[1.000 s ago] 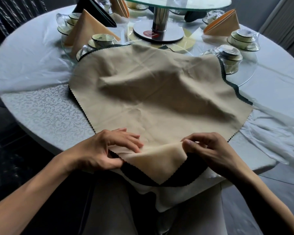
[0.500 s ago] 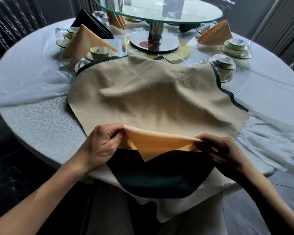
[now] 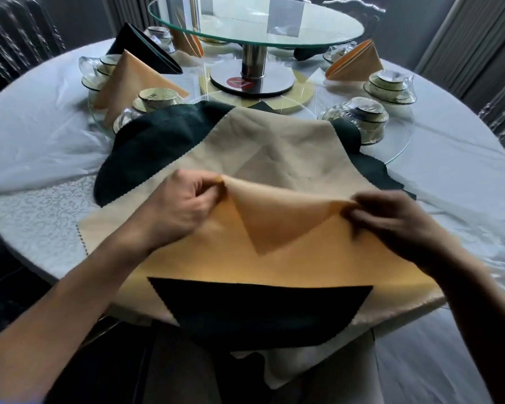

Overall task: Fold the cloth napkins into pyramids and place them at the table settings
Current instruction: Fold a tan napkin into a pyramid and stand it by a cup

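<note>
A tan cloth napkin [image 3: 274, 147] lies spread on the round table, lifted along a fold line. My left hand [image 3: 181, 208] pinches the fold's left end and my right hand [image 3: 397, 225] pinches its right end. A triangular corner of the tan napkin hangs down between the hands. Beneath it lies a dark green napkin [image 3: 260, 310], showing at the near table edge and at the far left. Folded pyramid napkins stand at the settings: a tan one [image 3: 129, 80], a dark one [image 3: 140, 48] and an orange one [image 3: 356, 64].
A glass turntable [image 3: 257, 21] on a metal post stands at the table's middle. Stacked cups and glass bowls [image 3: 359, 118] sit on a lower glass ring on both sides. White tablecloth [image 3: 35, 132] covers the table; chairs surround it.
Both hands have carried the tan napkin's near edge up and away from me, folding it over. More of the dark green napkin beneath is uncovered, near and at the far left.
</note>
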`<move>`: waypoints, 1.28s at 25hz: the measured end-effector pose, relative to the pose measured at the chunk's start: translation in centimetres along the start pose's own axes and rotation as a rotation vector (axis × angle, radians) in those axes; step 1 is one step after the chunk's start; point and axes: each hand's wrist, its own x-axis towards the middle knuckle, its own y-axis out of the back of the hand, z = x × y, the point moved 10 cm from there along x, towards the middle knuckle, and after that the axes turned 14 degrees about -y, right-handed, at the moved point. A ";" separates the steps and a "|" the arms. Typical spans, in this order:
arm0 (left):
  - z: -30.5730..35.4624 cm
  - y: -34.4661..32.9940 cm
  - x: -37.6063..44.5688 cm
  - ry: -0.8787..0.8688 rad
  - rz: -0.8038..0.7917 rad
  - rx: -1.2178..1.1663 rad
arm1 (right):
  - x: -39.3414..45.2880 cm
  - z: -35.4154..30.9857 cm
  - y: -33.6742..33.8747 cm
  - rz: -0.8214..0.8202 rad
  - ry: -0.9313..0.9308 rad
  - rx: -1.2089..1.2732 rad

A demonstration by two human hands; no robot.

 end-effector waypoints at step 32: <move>-3.9 -9.7 -8.5 -0.090 -0.590 0.526 | 1.4 2.5 -4.1 0.205 0.171 -0.529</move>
